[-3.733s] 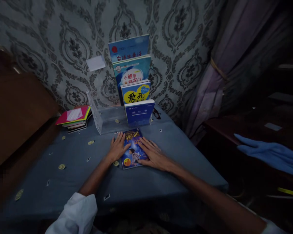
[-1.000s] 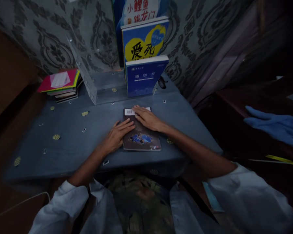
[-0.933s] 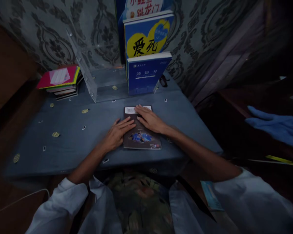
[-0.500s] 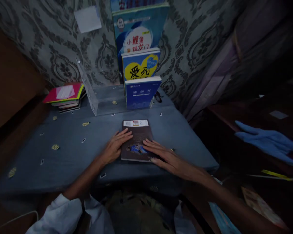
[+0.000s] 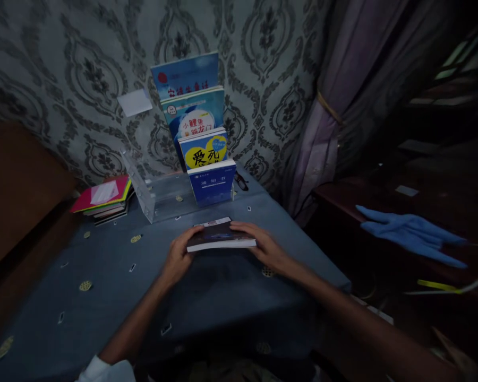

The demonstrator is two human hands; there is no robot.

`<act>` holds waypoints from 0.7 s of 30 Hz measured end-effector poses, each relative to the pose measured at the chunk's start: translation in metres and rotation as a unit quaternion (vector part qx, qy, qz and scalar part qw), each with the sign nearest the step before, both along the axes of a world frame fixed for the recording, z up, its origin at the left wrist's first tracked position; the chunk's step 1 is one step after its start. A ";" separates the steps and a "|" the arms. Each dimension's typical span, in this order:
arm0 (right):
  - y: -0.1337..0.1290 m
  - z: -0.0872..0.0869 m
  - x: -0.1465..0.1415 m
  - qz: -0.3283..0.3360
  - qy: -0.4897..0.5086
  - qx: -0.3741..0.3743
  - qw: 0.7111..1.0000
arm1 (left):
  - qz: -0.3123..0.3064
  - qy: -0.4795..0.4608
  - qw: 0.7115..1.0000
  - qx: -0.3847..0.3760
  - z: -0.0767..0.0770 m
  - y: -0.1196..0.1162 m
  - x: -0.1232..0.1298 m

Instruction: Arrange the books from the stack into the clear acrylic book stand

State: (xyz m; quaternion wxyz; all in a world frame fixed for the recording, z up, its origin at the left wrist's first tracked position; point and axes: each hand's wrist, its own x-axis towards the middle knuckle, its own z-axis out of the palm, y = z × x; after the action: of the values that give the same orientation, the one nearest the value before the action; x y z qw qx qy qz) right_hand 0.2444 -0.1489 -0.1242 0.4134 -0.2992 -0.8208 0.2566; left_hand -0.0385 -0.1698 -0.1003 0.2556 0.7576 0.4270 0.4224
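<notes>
While the dark book (image 5: 222,232) sits between two hands just below the centre of the frame, its white page edge faces the viewer and it appears raised off the desk (image 5: 111,318). Taking hold of it seems done; it has not yet been put down. The left hand (image 5: 178,255) clamps its left side and the right hand (image 5: 269,252) its right, fingers curled over the cover; the thumbs cannot be made out. Above it, several other books already stand upright in a clear stand (image 5: 141,188), a blue book (image 5: 214,185) foremost, with glasses (image 5: 241,182) just to the right. A stack (image 5: 107,197) lies centre left, a blue glove (image 5: 412,229) at the right.
</notes>
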 end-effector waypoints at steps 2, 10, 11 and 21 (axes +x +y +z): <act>0.012 -0.002 -0.008 -0.027 0.009 0.018 0.999 | 0.015 -0.014 1.000 -0.004 0.002 0.005 0.003; 0.041 -0.004 -0.033 -0.119 0.036 0.053 0.991 | 0.112 -0.022 0.993 0.033 -0.002 0.025 0.016; 0.043 -0.004 -0.035 -0.125 0.039 0.056 0.990 | 0.118 -0.018 0.992 0.040 -0.003 0.028 0.016; 0.070 0.009 -0.034 -0.152 0.036 0.083 0.984 | 0.164 -0.015 0.983 0.078 0.008 0.067 0.026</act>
State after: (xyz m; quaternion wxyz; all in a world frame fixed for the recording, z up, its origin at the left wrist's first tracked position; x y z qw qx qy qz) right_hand 0.2107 -0.0787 -0.1156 0.5002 -0.3756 -0.7688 0.1325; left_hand -0.0128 -0.1031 -0.0922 0.1291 0.6885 0.5073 0.5020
